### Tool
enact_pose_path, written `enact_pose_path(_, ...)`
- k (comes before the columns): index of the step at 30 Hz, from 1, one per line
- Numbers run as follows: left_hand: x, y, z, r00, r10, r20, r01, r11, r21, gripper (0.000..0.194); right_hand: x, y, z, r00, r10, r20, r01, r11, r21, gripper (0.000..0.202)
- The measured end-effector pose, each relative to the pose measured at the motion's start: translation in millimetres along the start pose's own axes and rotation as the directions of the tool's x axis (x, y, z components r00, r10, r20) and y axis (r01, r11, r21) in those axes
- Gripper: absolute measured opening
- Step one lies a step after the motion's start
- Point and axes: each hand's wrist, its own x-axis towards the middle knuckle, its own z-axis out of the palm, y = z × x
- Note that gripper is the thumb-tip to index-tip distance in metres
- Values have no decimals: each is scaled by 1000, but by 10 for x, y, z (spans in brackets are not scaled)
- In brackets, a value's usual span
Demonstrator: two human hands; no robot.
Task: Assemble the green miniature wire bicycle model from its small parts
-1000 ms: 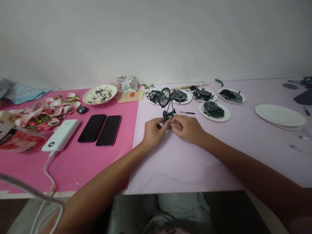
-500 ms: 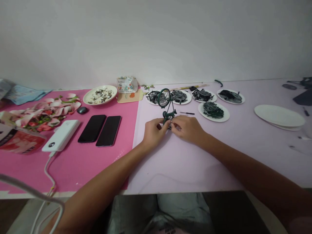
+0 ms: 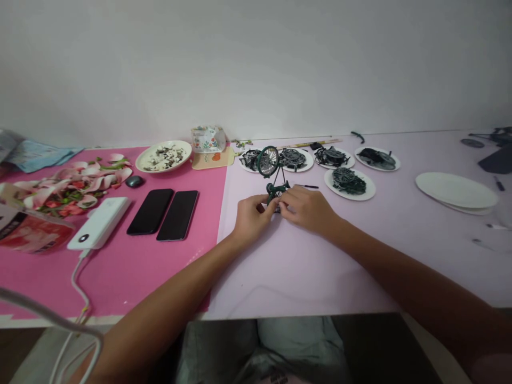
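A dark green model bicycle [image 3: 268,162] stands tilted up between my hands, one spoked wheel raised toward the wall. My left hand [image 3: 256,214] is closed on its lower part, thumb toward the middle. From the other side my right hand [image 3: 306,209] pinches at the same low part, fingertips meeting the left thumb. Whatever small piece lies under the fingertips is hidden. Just beyond the right hand lies a thin dark screwdriver [image 3: 309,186], partly covered by the fingers.
Behind the hands, white plates [image 3: 372,194] hold dark wheels and bicycle parts. Stacked white plates [image 3: 458,190] lie at right. On the pink left side are two phones [image 3: 178,216], a white power bank [image 3: 100,224] with a cable, a mouse [image 3: 135,181] and a bowl [image 3: 164,169].
My right hand has shifted slightly up and left at the bicycle's lower part, covering more of the screwdriver. The left hand keeps its hold.
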Motion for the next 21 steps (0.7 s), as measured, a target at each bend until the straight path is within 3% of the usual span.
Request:
enact_pose_path(3, 3, 2, -5, 1000, -21, 7, 22, 1000, -16, 39, 5, 27, 15, 999, -53, -3, 53, 999, -13, 22)
enact_pose_path(11, 5, 9, -16, 999, -46, 13, 46, 999, -15, 41, 24, 30, -47, 1000, -6, 13, 5, 995, 95, 14)
enact_pose_path(17, -4, -8, -6, 1000, -14, 9, 15, 1000, -7, 41, 33, 109, -40, 997, -58, 50, 49, 985, 165, 27)
enact_pose_path(21, 11, 18, -37, 997, -79, -15, 78, 995, -57, 42, -22, 222, -34, 999, 44, 26, -49, 963, 267, 31)
